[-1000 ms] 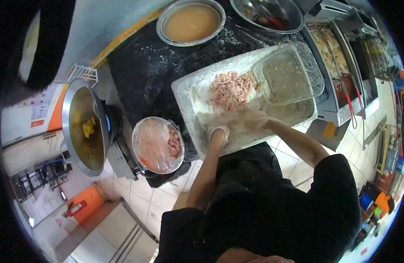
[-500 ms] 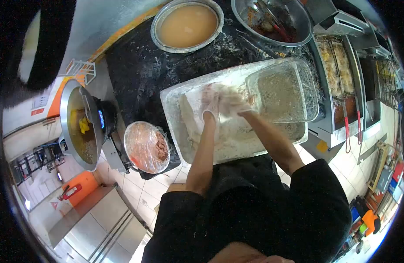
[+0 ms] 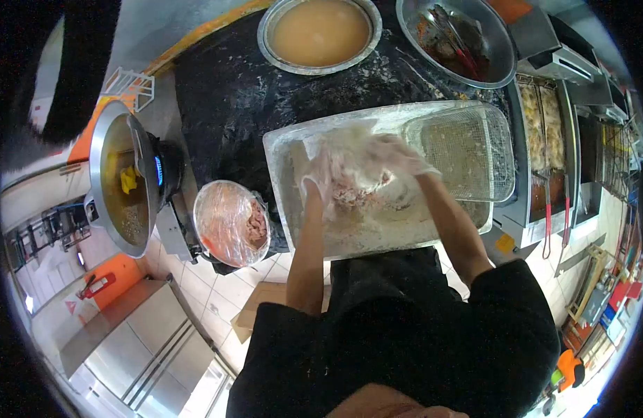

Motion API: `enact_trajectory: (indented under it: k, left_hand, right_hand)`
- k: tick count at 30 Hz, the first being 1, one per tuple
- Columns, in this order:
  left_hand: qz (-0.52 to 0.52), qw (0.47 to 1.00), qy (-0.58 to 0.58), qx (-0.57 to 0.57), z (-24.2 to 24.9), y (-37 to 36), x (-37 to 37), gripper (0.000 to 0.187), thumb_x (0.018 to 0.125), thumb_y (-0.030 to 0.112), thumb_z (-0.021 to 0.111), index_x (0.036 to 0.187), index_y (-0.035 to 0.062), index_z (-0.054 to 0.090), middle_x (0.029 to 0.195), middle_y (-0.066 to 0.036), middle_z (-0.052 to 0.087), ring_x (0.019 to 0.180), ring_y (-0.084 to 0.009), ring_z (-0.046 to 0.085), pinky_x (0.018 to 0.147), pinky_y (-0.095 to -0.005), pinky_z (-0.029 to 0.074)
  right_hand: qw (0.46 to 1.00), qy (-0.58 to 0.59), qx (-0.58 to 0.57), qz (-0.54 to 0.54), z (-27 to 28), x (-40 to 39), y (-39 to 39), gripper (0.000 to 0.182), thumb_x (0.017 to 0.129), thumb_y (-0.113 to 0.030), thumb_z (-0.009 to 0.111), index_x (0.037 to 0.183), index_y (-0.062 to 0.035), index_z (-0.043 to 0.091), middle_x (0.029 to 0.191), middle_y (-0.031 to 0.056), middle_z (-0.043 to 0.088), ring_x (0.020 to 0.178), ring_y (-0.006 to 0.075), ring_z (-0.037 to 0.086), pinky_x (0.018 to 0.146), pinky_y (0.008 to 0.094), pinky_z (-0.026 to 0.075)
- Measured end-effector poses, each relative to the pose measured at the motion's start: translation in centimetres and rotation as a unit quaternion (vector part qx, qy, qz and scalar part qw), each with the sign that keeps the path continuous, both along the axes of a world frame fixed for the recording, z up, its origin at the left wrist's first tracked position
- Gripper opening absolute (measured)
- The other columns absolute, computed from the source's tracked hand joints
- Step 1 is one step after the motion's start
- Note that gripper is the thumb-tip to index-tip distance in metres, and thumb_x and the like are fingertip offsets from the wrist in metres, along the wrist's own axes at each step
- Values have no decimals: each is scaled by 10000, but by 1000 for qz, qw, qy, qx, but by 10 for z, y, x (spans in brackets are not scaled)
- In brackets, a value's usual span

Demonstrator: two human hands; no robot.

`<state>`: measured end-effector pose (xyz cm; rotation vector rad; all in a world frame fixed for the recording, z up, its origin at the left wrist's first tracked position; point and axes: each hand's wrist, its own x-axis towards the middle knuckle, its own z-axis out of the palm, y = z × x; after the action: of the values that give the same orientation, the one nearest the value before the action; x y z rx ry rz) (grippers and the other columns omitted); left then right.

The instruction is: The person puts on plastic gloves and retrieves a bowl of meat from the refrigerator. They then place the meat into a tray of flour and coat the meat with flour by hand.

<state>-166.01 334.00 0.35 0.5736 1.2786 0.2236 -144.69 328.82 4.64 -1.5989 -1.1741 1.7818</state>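
The person wore a loose black shirt [image 3: 405, 341], plain across its visible front. At the shirt's left side was a short black sleeve [image 3: 276, 348], and at its right a matching one [image 3: 516, 296] — both wide, leaving the forearms bare. Beyond the shirt's front spread more black cloth [image 3: 394, 272], perhaps an apron. The left hand [image 3: 323, 166] and right hand [image 3: 403, 157], farther out, wore thin whitish gloves — blurred, with pale cuffs at the wrists.

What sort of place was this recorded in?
Probably a commercial kitchen: a wok sits over a lit burner, what looks like a fryer holds food, and meat lies in a powdery tub.
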Motion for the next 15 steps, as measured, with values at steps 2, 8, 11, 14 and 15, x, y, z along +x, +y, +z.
enact_trajectory:
  k: [2, 8, 11, 14, 15]
  left_hand:
    - [42, 998, 12, -36, -2, -12, -11, 613, 930, 520, 473, 1333, 59, 463, 1054, -141, 623, 834, -273, 627, 708, -399, 529]
    - [-155, 966, 29, 204, -6, -37, 11, 625, 922, 503, 492, 1336, 37, 442, 1221, -176, 542, 1015, -273, 575, 814, -416, 516]
    - [-109, 988, 13, 110, -18, -20, 1, 613, 925, 485, 488, 1342, 40, 433, 1227, -171, 540, 1026, -272, 571, 823, -412, 512]
    - [-47, 995, -12, 82, -40, -6, -6, 601, 927, 466, 484, 1349, 42, 424, 1233, -165, 537, 1036, -270, 566, 832, -408, 508]
    - [-39, 997, -21, 69, -40, 1, -12, 597, 928, 460, 483, 1351, 43, 422, 1236, -164, 537, 1039, -270, 565, 835, -406, 507]
  right_hand:
    - [1000, 11, -8, -3, -34, -1, -15, 515, 906, -388, 560, 1282, -40, 514, 1310, 144, 519, 1195, 240, 489, 1033, 374, 381]
    - [983, -86, 124, 106, -120, -10, -11, 462, 910, -312, 556, 1285, -45, 523, 1299, 119, 542, 1185, 230, 500, 1060, 366, 351]
    - [988, -123, 85, 39, -87, -15, -16, 461, 915, -310, 550, 1293, -48, 513, 1287, 124, 548, 1177, 239, 507, 1050, 369, 366]
    - [987, -125, 101, 32, -58, -18, -23, 461, 920, -307, 543, 1301, -51, 502, 1275, 129, 553, 1168, 248, 515, 1039, 373, 381]
    - [986, -123, 110, 30, -47, -15, -24, 461, 921, -307, 541, 1303, -52, 499, 1271, 131, 555, 1165, 251, 518, 1035, 374, 386]
